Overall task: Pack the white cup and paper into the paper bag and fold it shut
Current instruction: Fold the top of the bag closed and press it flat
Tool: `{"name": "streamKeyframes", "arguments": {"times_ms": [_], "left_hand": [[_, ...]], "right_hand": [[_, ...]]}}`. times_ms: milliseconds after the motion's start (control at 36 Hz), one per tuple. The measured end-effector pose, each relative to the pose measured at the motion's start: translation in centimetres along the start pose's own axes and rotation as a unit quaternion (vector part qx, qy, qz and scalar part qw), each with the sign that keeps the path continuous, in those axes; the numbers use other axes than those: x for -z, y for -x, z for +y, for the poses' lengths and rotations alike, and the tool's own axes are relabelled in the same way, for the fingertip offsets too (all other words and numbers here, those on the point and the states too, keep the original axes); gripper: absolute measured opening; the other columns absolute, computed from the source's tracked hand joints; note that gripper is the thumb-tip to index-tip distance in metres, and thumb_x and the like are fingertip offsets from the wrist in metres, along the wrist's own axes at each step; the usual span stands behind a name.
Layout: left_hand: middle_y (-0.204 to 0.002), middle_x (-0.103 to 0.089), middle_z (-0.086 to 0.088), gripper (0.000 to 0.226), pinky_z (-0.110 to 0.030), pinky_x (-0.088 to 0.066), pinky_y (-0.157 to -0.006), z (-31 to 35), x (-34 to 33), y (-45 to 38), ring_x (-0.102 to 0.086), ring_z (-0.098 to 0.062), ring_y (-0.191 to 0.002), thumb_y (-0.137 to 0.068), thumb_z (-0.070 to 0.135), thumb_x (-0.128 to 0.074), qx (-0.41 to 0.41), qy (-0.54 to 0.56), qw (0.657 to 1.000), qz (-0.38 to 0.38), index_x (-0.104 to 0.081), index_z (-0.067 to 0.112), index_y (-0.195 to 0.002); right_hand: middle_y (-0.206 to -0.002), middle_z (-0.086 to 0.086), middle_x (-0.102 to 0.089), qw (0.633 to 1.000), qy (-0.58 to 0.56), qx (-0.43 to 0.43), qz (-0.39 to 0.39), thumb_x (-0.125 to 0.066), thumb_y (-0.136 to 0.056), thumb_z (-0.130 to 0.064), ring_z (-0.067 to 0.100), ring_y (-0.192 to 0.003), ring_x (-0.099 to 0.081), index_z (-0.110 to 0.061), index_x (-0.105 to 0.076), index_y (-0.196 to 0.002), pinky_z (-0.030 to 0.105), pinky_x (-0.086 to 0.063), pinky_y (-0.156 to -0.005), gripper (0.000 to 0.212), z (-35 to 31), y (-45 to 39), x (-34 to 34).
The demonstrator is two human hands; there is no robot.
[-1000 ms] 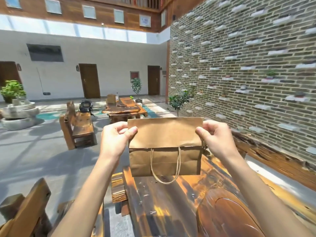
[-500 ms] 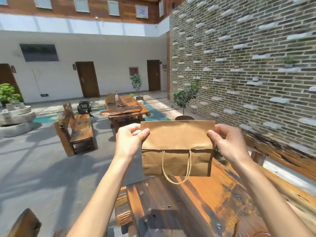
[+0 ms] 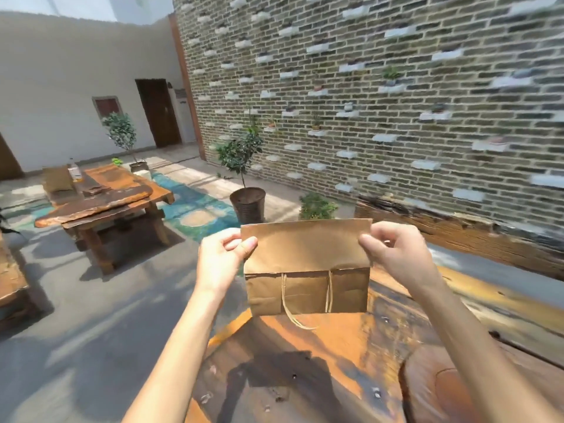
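A brown paper bag (image 3: pixel 308 270) is held upright over the far end of a glossy wooden table (image 3: pixel 320 361). Its top is folded down toward me as a flap, and a twine handle hangs out below the flap. My left hand (image 3: pixel 219 257) pinches the flap's upper left corner. My right hand (image 3: pixel 393 251) pinches the upper right corner. The bag's bottom edge sits at or just above the tabletop; I cannot tell if it touches. No white cup or paper shows; the bag's inside is hidden.
A brick wall (image 3: pixel 396 102) with small white shelves runs along the right. Potted trees (image 3: pixel 244 178) stand on the floor behind the bag. Another wooden table (image 3: pixel 103 203) with a bottle stands at the left, across grey floor.
The view has swung to the right and tilted down. Both hands keep the same pinch on the folded flap, and the bag stays upright at the table's far end.
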State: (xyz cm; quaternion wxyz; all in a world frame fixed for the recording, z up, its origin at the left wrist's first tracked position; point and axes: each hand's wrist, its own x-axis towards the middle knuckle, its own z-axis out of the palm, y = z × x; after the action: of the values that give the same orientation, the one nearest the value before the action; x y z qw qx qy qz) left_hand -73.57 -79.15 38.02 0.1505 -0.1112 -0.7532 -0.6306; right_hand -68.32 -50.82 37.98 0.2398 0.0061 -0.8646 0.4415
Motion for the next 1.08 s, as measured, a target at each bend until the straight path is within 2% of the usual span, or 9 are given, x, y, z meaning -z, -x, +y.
{"name": "streamKeyframes", "arguments": {"times_ms": [167,306,389,444,639,778,889,1000,1083], "left_hand": [[-0.066,-0.06,-0.012,0.008,-0.023,-0.041,-0.055,-6.5,-2.4,-6.3,-0.051,-0.017,-0.07,-0.083,-0.002,-0.069,0.028,0.039,0.993,-0.104,-0.064,-0.008,-0.083],[-0.072,-0.059,-0.015,0.015,-0.021,-0.041,-0.058,-11.5,-3.4,-9.2,-0.051,-0.017,-0.069,-0.081,0.008,-0.073,0.078,0.066,0.978,-0.18,-0.062,0.008,-0.071],[-0.072,-0.061,-0.017,0.011,-0.028,-0.04,-0.066,-14.0,-4.4,-9.7,-0.052,-0.017,-0.069,-0.084,0.003,-0.069,0.103,0.074,0.967,-0.22,-0.065,0.007,-0.074],[-0.066,-0.054,-0.015,0.013,-0.03,-0.033,-0.063,-15.6,-5.3,-9.6,-0.045,-0.018,-0.066,-0.083,0.001,-0.069,0.119,0.072,0.961,-0.241,-0.059,-0.001,-0.074],[-0.047,-0.027,0.009,0.042,-0.034,-0.018,-0.057,-21.0,-8.4,-7.5,-0.021,-0.007,-0.054,-0.076,0.013,-0.073,0.106,-0.017,0.944,-0.313,-0.034,0.017,-0.058],[-0.055,-0.057,-0.003,0.029,-0.028,-0.036,-0.058,-24.1,-9.5,-5.7,-0.049,-0.015,-0.057,-0.075,0.021,-0.074,0.109,-0.099,0.917,-0.37,-0.05,0.017,-0.06],[-0.061,-0.067,-0.004,0.027,-0.027,-0.035,-0.057,-26.1,-10.1,-4.5,-0.053,-0.011,-0.059,-0.075,0.015,-0.078,0.075,-0.153,0.911,-0.374,-0.059,0.017,-0.058],[-0.062,-0.071,-0.003,0.02,-0.027,-0.039,-0.057,-28.7,-11.1,-3.8,-0.061,-0.016,-0.061,-0.075,0.017,-0.079,0.086,-0.18,0.897,-0.395,-0.066,0.014,-0.061],[-0.061,-0.07,0.002,0.018,-0.025,-0.04,-0.057,-30.8,-11.8,-3.0,-0.062,-0.013,-0.062,-0.073,0.018,-0.08,0.124,-0.192,0.888,-0.4,-0.067,0.016,-0.06]], "right_hand": [[-0.055,-0.008,-0.058,0.995,0.007,-0.08,0.06,-0.069,-0.09,-0.013,0.002,-0.052,-0.047,-0.019,-0.063,-0.061,0.03,-0.04,-0.058,0.031,2.5,-0.8,-2.9],[-0.057,-0.019,-0.062,0.985,-0.012,-0.154,0.082,-0.069,-0.091,-0.01,-0.002,-0.058,-0.054,-0.022,-0.064,-0.064,0.015,-0.043,-0.062,0.03,4.4,-0.1,-6.0],[-0.055,-0.018,-0.058,0.977,0.002,-0.192,0.092,-0.071,-0.089,-0.012,0.0,-0.058,-0.051,-0.022,-0.059,-0.06,0.022,-0.041,-0.065,0.033,5.9,0.8,-7.2],[-0.057,-0.016,-0.054,0.97,-0.003,-0.218,0.104,-0.073,-0.087,-0.011,0.002,-0.059,-0.05,-0.021,-0.056,-0.059,0.026,-0.04,-0.065,0.034,7.1,1.7,-7.9],[-0.063,-0.013,-0.059,0.944,0.008,-0.297,0.144,-0.077,-0.083,-0.01,0.009,-0.065,-0.055,-0.018,-0.061,-0.064,0.031,-0.045,-0.069,0.026,11.1,6.1,-9.9],[-0.06,-0.003,-0.065,0.92,0.009,-0.361,0.152,-0.079,-0.081,-0.019,0.009,-0.064,-0.057,-0.011,-0.067,-0.067,0.044,-0.051,-0.069,0.02,14.6,9.6,-11.5],[-0.06,-0.015,-0.07,0.904,0.037,-0.398,0.154,-0.082,-0.079,-0.015,-0.002,-0.059,-0.059,-0.022,-0.072,-0.061,0.026,-0.049,-0.068,0.022,17.3,11.4,-13.2],[-0.067,-0.002,-0.075,0.883,0.023,-0.452,0.124,-0.083,-0.076,-0.016,0.011,-0.066,-0.066,-0.015,-0.075,-0.071,0.041,-0.057,-0.077,0.009,20.5,13.5,-15.3],[-0.051,-0.013,-0.066,0.871,0.012,-0.482,0.092,-0.077,-0.081,-0.007,-0.002,-0.052,-0.056,-0.024,-0.071,-0.056,0.026,-0.05,-0.07,0.031,21.1,14.6,-16.6]]}}
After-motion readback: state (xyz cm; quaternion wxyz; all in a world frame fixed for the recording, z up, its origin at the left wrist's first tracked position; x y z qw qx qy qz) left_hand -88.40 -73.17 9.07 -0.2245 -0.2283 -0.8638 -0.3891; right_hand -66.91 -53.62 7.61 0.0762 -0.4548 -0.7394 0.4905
